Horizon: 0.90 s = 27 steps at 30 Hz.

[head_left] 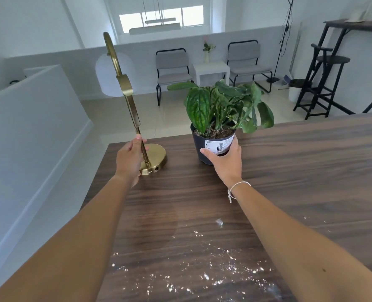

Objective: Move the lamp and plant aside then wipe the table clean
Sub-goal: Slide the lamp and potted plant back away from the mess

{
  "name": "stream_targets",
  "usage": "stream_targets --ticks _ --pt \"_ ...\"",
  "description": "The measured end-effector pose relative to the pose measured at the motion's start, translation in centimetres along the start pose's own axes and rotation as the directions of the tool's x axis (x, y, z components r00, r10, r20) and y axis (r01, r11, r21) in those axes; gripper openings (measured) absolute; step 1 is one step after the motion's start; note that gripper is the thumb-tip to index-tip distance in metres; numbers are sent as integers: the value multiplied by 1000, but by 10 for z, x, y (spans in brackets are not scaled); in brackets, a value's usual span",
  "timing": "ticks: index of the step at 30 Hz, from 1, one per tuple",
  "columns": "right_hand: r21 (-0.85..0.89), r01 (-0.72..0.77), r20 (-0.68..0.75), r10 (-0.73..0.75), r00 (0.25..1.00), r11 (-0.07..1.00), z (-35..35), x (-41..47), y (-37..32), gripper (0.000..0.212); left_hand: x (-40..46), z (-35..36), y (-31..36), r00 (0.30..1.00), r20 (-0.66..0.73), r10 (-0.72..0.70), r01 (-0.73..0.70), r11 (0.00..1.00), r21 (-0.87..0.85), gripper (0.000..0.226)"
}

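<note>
A brass lamp [130,99] with a round base and a white shade stands at the far left corner of the dark wooden table [300,171]. My left hand [129,159] is closed around its thin stem just above the base. To the right stands a green leafy plant [222,103] in a black pot with a white label. My right hand [225,159] wraps the front of that pot. White crumbs and powder [202,271] are scattered over the near part of the table.
The table's left edge runs close to a white half wall [28,131]. Beyond the far edge are two grey chairs [173,70], a small white side table [211,69] and black stools and shelving [324,83] at the right.
</note>
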State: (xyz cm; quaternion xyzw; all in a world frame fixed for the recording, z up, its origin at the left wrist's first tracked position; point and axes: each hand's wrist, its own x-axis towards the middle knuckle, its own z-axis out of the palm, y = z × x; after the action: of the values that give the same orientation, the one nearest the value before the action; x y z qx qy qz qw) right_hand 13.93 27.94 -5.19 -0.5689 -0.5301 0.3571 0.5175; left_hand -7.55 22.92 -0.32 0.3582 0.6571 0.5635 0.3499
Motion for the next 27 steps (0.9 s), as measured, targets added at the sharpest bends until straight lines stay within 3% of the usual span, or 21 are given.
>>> stream_targets --ticks 11,17,27 --pt "-26 -6 17 6 1000 1000 -3 3 3 100 3 1 -3 1000 -19 8 -8 999 -34 41" --pt "-53 -26 41 28 999 998 -10 -6 0 100 -4 -4 -9 1000 -7 10 -10 1000 -5 29" --pt "-100 -30 62 36 997 995 -50 -46 -17 101 -61 -26 -12 1000 25 -1 -1 998 70 49"
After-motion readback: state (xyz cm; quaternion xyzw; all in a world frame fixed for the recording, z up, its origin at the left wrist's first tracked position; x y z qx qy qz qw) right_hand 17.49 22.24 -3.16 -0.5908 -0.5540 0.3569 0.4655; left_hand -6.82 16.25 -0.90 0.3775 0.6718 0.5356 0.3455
